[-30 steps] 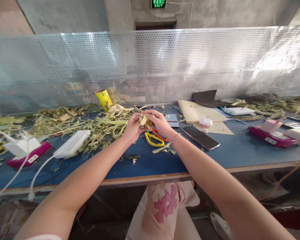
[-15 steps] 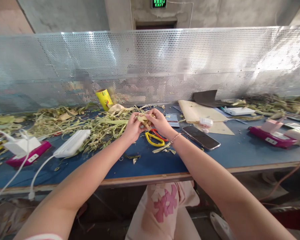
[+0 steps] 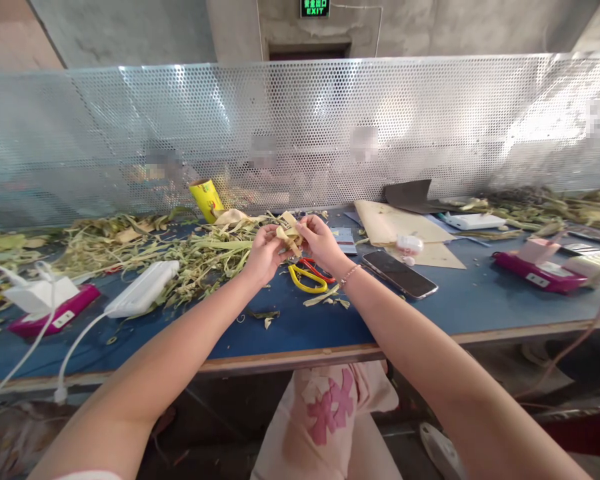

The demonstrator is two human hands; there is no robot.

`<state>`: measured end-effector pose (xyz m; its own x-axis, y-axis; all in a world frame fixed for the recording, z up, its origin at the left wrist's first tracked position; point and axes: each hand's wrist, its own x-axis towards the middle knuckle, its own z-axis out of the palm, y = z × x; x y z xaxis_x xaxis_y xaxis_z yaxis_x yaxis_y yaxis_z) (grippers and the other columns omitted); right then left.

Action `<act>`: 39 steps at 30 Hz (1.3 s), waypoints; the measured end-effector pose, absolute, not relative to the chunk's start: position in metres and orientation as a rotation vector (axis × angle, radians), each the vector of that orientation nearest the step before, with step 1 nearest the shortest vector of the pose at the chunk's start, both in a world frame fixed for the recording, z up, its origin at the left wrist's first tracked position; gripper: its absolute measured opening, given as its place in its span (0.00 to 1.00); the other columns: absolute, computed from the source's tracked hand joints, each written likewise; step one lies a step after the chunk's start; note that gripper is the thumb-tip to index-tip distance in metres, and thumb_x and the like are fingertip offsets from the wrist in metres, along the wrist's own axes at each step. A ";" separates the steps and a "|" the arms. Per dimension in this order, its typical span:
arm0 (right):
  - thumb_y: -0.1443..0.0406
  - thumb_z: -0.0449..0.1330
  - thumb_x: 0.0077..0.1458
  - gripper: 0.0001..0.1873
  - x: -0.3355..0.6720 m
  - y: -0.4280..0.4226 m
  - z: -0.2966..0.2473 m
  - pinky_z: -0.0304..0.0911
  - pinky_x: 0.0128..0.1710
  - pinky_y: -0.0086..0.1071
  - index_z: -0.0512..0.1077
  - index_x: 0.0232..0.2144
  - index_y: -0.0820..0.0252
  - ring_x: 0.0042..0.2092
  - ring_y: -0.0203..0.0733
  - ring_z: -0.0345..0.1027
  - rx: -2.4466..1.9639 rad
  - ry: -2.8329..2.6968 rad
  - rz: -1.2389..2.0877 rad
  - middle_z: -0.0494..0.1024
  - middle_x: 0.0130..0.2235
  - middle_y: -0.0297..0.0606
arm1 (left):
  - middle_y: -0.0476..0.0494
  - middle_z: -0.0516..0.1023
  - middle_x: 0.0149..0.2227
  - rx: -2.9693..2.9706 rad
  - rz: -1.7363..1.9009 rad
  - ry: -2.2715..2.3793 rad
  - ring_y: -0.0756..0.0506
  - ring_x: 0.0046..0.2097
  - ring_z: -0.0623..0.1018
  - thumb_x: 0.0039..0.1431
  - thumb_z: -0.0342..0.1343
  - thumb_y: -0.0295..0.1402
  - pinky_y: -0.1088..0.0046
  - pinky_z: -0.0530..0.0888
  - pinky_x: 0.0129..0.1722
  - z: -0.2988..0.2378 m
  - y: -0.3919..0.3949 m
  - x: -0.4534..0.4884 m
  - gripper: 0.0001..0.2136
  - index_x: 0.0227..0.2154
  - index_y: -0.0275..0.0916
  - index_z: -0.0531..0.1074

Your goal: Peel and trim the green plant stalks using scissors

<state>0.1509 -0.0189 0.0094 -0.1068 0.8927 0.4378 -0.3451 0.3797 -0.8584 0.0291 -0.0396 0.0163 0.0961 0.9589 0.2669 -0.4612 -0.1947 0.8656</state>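
Observation:
Between my two hands, above the blue table, is a small piece of folded, pale dried leaf [image 3: 290, 236]. My left hand [image 3: 265, 253] is closed on its left side, fingers curled round it. My right hand [image 3: 320, 241] pinches a strip of it from the right; its fingertips partly hide the leaf. Just below the hands lie scissors [image 3: 307, 279] with yellow and red handles, their blades out of sight. A heap of dried leaves and stalks [image 3: 215, 257] spreads to the left of my left hand.
A black phone [image 3: 401, 273], an earbud case [image 3: 410, 245] and tan paper sheets [image 3: 390, 222] lie to the right. On the left are a white power bank [image 3: 143, 288] and a magenta power strip [image 3: 55, 312] with cables. Behind stand a yellow tube [image 3: 206, 199] and a perforated metal screen [image 3: 300, 100].
A strip of the leaf now sticks up between my hands, where before it lay lower under my fingers. My hands stay in almost the same place.

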 end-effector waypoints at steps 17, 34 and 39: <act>0.56 0.61 0.41 0.16 0.151 -0.017 0.008 0.56 0.18 0.22 0.59 0.27 0.57 0.22 0.26 0.57 -0.594 -1.216 1.115 0.62 0.24 0.26 | 0.51 0.72 0.27 1.102 1.465 0.567 0.52 0.29 0.73 0.43 0.58 0.30 0.71 0.73 0.33 0.012 -0.037 0.030 0.09 0.25 0.38 0.62; 0.59 0.58 0.44 0.10 0.148 -0.024 0.008 0.55 0.22 0.24 0.65 0.26 0.60 0.23 0.28 0.56 -0.713 -1.386 0.909 0.65 0.23 0.28 | 0.53 0.65 0.23 1.229 1.509 0.621 0.53 0.27 0.68 0.42 0.60 0.36 0.75 0.71 0.29 0.005 -0.033 0.029 0.11 0.22 0.36 0.64; 0.56 0.53 0.48 0.12 0.146 -0.030 0.012 0.57 0.21 0.24 0.65 0.30 0.58 0.24 0.29 0.57 -0.709 -1.357 0.979 0.63 0.24 0.29 | 0.53 0.64 0.22 1.219 1.506 0.633 0.54 0.26 0.68 0.44 0.58 0.34 0.77 0.70 0.29 0.007 -0.032 0.028 0.09 0.21 0.37 0.62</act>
<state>0.1464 -0.0300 0.0121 -0.0550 0.8849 0.4626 -0.1602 0.4495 -0.8788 0.0282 -0.0325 0.0066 0.0683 0.9292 0.3633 -0.3901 -0.3103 0.8669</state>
